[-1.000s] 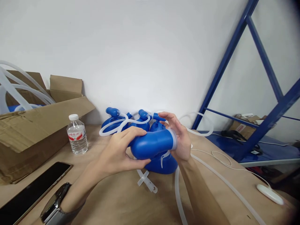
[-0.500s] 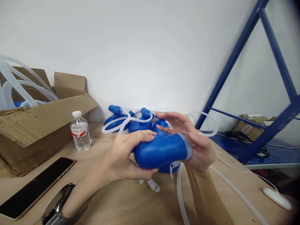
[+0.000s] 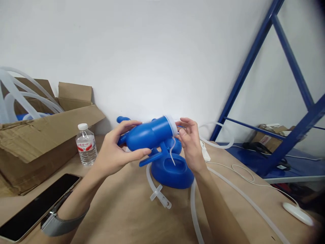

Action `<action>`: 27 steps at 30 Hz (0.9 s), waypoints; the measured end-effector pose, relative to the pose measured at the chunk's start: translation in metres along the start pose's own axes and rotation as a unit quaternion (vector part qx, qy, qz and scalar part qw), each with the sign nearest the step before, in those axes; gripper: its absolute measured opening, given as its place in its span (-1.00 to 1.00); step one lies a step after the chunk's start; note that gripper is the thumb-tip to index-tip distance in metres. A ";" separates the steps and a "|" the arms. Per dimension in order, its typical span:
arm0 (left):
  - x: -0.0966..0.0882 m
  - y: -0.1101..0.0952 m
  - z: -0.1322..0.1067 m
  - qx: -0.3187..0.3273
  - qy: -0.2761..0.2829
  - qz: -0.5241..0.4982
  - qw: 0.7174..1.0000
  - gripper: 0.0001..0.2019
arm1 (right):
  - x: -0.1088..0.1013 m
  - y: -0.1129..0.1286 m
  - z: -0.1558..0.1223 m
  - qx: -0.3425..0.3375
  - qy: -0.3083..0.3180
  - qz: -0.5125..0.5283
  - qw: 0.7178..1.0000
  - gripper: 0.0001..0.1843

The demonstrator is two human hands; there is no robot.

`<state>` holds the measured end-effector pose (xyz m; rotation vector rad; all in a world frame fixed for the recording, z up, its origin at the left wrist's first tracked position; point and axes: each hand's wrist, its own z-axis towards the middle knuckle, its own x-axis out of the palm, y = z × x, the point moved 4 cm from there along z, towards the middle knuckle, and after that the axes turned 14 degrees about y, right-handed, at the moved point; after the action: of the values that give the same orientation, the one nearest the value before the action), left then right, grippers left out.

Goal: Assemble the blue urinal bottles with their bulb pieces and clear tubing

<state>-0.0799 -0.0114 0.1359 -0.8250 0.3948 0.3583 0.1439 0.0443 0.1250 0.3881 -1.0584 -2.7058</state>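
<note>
My left hand is wrapped round a blue plastic bottle-shaped vessel, raised and tilted with its wide end up to the right. A translucent white cap rings that end, and a thin strap dangles below it. At the cap's outer edge, the fingers of my right hand are bent and closed in on it; their exact contact is partly hidden. Under the vessel, another blue vessel with a recessed handle rests on the table. Beside it lies a translucent tube with a white clip end.
A cardboard box full of tubes stands left, near a water bottle and a phone. More blue vessels sit by the wall. A long tube and a white cable cross the right side, before a blue metal rack.
The vessel has risen and moved left, its capped end now pointing up and right. My right hand's fingers, spread round the cap earlier, have bent in at its edge. The lower blue vessel shows more.
</note>
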 end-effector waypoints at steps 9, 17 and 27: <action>-0.015 0.003 0.000 -0.049 -0.091 -0.012 0.995 -0.38 | 0.017 0.024 -0.009 -0.011 0.130 -0.189 0.973 -0.91; -0.011 0.014 0.004 -0.067 -0.057 -0.084 0.993 -0.36 | 0.011 0.023 -0.011 -0.097 0.011 -0.245 0.965 -0.87; 0.001 0.018 0.006 -0.087 -0.044 -0.167 0.981 -0.34 | 0.014 0.021 -0.019 -0.226 -0.062 -0.392 0.890 -0.79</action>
<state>-0.0856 0.0047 0.1279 -1.0239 0.1392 0.1167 0.1384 0.0132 0.1231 0.6730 -0.2528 -3.5936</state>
